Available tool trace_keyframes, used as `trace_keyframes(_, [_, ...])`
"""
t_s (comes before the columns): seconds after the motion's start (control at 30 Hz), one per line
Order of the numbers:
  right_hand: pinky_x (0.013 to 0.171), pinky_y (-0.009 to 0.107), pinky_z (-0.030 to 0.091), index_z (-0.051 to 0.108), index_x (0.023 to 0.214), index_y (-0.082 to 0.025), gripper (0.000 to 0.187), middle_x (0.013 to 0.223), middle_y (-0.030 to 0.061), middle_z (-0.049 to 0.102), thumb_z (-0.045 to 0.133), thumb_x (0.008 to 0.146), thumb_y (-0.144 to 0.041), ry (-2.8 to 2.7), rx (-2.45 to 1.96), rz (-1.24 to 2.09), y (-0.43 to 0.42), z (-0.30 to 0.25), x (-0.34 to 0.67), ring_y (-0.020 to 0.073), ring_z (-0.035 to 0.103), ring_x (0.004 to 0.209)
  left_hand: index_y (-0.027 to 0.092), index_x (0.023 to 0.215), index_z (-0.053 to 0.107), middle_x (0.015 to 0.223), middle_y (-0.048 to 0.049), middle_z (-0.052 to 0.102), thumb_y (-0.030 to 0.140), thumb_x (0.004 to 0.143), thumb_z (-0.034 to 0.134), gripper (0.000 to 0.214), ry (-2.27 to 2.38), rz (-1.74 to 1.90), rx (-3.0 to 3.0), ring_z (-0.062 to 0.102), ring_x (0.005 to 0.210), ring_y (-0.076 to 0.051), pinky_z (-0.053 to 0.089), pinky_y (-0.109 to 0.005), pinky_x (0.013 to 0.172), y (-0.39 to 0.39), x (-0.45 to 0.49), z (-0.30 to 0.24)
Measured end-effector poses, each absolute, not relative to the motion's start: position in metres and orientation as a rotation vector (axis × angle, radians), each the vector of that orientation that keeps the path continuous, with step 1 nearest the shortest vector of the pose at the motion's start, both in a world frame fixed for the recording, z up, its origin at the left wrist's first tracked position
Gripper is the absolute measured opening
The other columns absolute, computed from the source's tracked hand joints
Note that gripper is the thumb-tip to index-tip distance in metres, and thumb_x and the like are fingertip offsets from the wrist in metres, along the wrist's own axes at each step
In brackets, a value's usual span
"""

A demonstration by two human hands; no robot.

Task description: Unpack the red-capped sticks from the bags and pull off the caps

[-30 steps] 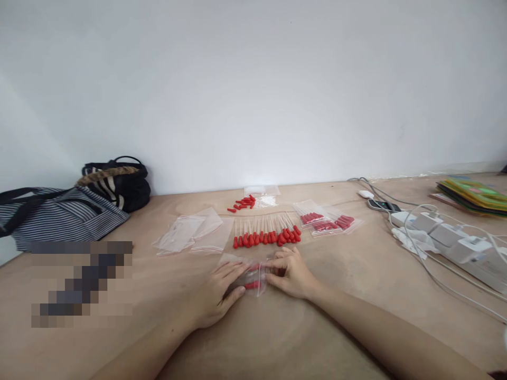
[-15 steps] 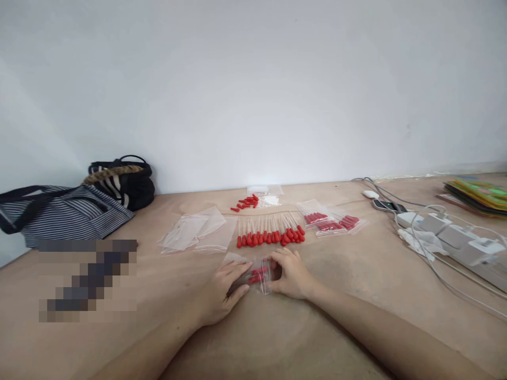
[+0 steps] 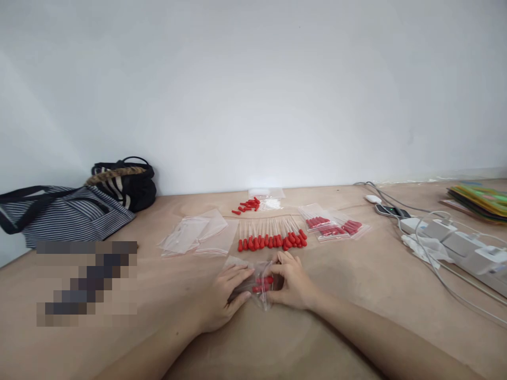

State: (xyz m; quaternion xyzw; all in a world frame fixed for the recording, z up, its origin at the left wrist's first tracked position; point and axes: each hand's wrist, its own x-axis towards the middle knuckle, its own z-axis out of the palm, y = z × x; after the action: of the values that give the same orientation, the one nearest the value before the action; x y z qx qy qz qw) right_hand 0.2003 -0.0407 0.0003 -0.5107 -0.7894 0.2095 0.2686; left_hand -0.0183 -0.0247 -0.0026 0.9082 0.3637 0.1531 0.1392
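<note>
Pale wall behind; tan tabletop below. Clock read from the worked bag, twelve toward the wall.

Clear zip bag: at dial centre, flat on the table between both hands, red bulbs showing through the film. Left hand, at nine: fingers lie close together over the bag's near-side film, thumb spread away from them, its tip also at the bag. Right hand, at three: fingers curled, index and thumb set apart along the bag's right edge; whether either hand pinches the film, cannot tell.

Twelve, just beyond the hands: row of droppers, red ends toward the person, clear stems toward the wall. Farther along twelve: loose red bulbs. Eleven: overlapping flat bags. One: filled bags, overlapping, red bulbs inside. Two: white chargers. Ten: striped bag.
</note>
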Motion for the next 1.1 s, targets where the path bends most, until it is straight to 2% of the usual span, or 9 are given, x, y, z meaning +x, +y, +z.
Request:
trace_keyframes(0.2, [0.079, 0.035, 0.034, 0.067, 0.072, -0.026, 0.018, 0.089, 0.0012, 0.053, 0.074, 0.057, -0.033, -2.075, -1.304, 0.587, -0.037, -0.004, 0.205, 0.0186, 0.049, 0.088, 0.022, 0.126, 0.044, 0.128, -0.0081, 0.051, 0.035, 0.085, 0.043, 0.043, 1.054, 0.427, 2.639, 0.045, 0.119, -0.024, 0.034, -0.045, 0.102, -0.027, -0.017, 0.002])
trace_keyframes(0.4, [0.072, 0.029, 0.041, 0.061, 0.068, -0.020, 0.008, 0.080, 0.0012, 0.056, 0.066, 0.064, -0.024, -2.114, -1.199, 0.671, -0.033, 0.008, 0.250, 0.0158, 0.052, 0.079, 0.023, 0.127, 0.043, 0.129, -0.0072, 0.050, 0.034, 0.085, 0.044, 0.044, 1.053, 0.405, 2.623, 0.043, 0.120, -0.024, 0.034, -0.046, 0.102, -0.027, -0.018, 0.004])
trace_keyframes(0.6, [0.069, 0.027, 0.041, 0.059, 0.076, -0.018, 0.014, 0.079, 0.0013, 0.056, 0.065, 0.064, -0.020, -2.254, -1.238, 0.674, -0.034, 0.012, 0.268, 0.0146, 0.051, 0.076, 0.022, 0.126, 0.045, 0.131, -0.0070, 0.048, 0.033, 0.085, 0.044, 0.042, 1.079, 0.321, 2.598, 0.040, 0.123, -0.023, 0.032, -0.045, 0.103, -0.029, -0.016, 0.011])
trace_keyframes(0.77, [0.074, 0.029, 0.041, 0.058, 0.082, -0.019, 0.028, 0.087, 0.0029, 0.057, 0.071, 0.062, -0.033, -2.284, -1.159, 0.673, -0.031, 0.005, 0.260, 0.0166, 0.051, 0.083, 0.024, 0.125, 0.047, 0.129, -0.0056, 0.050, 0.031, 0.084, 0.046, 0.041, 1.061, 0.357, 2.603, 0.042, 0.122, -0.023, 0.033, -0.045, 0.103, -0.029, -0.014, 0.014])
trace_keyframes(0.93, [0.062, 0.024, 0.039, 0.056, 0.069, -0.017, 0.018, 0.073, 0.0000, 0.055, 0.068, 0.064, -0.029, -2.292, -1.234, 0.694, -0.031, 0.011, 0.262, 0.0126, 0.049, 0.069, 0.022, 0.124, 0.048, 0.129, -0.0073, 0.049, 0.032, 0.084, 0.046, 0.041, 1.060, 0.364, 2.604, 0.042, 0.121, -0.023, 0.033, -0.047, 0.102, -0.029, -0.015, 0.012])
trace_keyframes(1.1, [0.051, 0.020, 0.034, 0.057, 0.069, -0.017, 0.015, 0.065, -0.0029, 0.054, 0.067, 0.060, -0.024, -2.237, -1.420, 0.950, -0.029, 0.020, 0.279, 0.0086, 0.045, 0.057, 0.022, 0.124, 0.048, 0.129, -0.0074, 0.050, 0.030, 0.084, 0.046, 0.041, 1.050, 0.356, 2.616, 0.042, 0.121, -0.023, 0.034, -0.046, 0.102, -0.029, -0.015, 0.013])
